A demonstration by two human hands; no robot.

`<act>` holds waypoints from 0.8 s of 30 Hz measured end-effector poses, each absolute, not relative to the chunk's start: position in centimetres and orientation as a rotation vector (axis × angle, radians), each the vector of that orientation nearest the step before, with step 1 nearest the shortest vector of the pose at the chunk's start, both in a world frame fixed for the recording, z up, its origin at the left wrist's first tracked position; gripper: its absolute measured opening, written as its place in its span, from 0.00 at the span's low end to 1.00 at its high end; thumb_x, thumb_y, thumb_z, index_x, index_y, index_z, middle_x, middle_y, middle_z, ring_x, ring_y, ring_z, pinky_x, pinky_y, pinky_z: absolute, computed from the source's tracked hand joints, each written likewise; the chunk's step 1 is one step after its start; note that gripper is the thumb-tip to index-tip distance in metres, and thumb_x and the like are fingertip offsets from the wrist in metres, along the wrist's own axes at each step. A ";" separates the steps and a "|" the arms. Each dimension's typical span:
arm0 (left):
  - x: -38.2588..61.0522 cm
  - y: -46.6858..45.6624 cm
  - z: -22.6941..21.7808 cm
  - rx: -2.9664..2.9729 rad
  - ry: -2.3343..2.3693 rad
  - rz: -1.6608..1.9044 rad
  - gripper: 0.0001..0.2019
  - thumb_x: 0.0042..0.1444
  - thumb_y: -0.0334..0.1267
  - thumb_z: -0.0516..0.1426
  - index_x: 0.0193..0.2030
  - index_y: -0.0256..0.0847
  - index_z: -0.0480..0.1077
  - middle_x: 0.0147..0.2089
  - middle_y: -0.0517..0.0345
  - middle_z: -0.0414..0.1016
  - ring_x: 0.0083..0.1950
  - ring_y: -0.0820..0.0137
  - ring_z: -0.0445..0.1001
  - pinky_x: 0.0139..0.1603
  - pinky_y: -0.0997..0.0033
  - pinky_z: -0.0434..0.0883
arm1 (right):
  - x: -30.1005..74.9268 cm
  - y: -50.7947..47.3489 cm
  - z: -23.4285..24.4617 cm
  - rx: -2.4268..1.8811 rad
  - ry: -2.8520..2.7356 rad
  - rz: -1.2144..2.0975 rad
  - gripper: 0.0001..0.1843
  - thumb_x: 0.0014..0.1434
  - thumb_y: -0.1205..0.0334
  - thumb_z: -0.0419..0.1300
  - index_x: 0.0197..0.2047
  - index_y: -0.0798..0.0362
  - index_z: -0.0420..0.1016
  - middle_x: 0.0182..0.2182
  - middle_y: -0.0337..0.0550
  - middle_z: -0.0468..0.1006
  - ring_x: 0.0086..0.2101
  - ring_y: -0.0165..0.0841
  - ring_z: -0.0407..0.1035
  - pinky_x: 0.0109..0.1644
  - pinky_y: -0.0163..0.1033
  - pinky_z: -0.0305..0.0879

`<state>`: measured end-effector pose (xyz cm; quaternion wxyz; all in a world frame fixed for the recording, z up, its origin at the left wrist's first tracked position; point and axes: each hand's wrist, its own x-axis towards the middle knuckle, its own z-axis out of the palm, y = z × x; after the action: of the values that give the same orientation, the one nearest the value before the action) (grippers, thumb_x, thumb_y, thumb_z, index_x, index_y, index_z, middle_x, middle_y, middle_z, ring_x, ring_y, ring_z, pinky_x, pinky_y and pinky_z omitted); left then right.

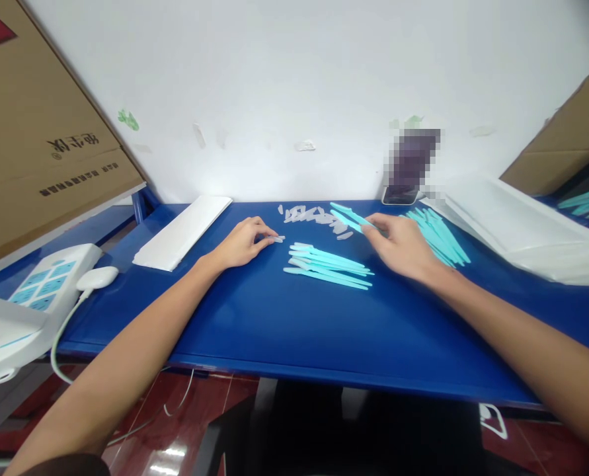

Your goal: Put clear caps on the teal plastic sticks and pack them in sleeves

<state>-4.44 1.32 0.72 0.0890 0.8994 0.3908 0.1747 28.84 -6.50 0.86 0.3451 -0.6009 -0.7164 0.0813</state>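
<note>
My left hand [247, 242] pinches a small clear plastic cap [279, 238] between thumb and fingertips, just above the blue tabletop. A couple of turquoise eyebrow razors [346, 215] stick out to the left from my right hand [398, 242], whose fingers are closed on their handle ends. Between the hands, nearer to me, lies a loose row of several turquoise razors [331, 266], some with pale caps on their left ends. Behind it, several loose clear caps [304, 214] are scattered. Another pile of turquoise razors [437, 235] rests beyond my right wrist.
A flat white box [182, 233] lies at the back left. A white power strip [51, 291] and a white charger [97, 278] with a cable are at the left edge. A phone [408, 172] leans on the wall. White plastic packaging [532, 231] stands right; a large carton [51, 125] rises left.
</note>
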 end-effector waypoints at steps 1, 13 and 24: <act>-4.4 1.3 0.7 2.659 1.167 0.554 0.19 0.67 0.51 0.53 0.51 0.43 0.80 0.45 0.49 0.75 0.44 0.62 0.72 0.51 0.58 0.69 | 28.8 -6.5 0.9 -1.561 -1.848 0.218 0.18 0.66 0.53 0.52 0.39 0.53 0.81 0.28 0.43 0.80 0.28 0.36 0.69 0.33 0.39 0.57; -3.9 0.9 1.1 2.052 1.009 0.957 0.20 0.54 0.47 0.67 0.49 0.38 0.76 0.38 0.51 0.83 0.40 0.64 0.81 0.44 0.66 0.75 | 28.6 -6.3 0.9 -1.534 -1.821 0.103 0.14 0.62 0.58 0.53 0.35 0.53 0.79 0.37 0.48 0.83 0.36 0.40 0.74 0.40 0.41 0.61; -4.9 0.8 1.7 2.469 0.995 0.571 0.17 0.56 0.51 0.65 0.48 0.45 0.81 0.45 0.51 0.75 0.37 0.68 0.70 0.36 0.68 0.68 | 28.6 -6.7 0.8 -1.528 -1.891 0.220 0.17 0.67 0.54 0.51 0.34 0.52 0.76 0.23 0.39 0.76 0.24 0.33 0.65 0.34 0.39 0.56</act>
<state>-4.91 0.77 1.66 0.2081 0.8871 0.3573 0.2051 28.56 -6.66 0.77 0.3431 -0.5880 -0.7276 0.0846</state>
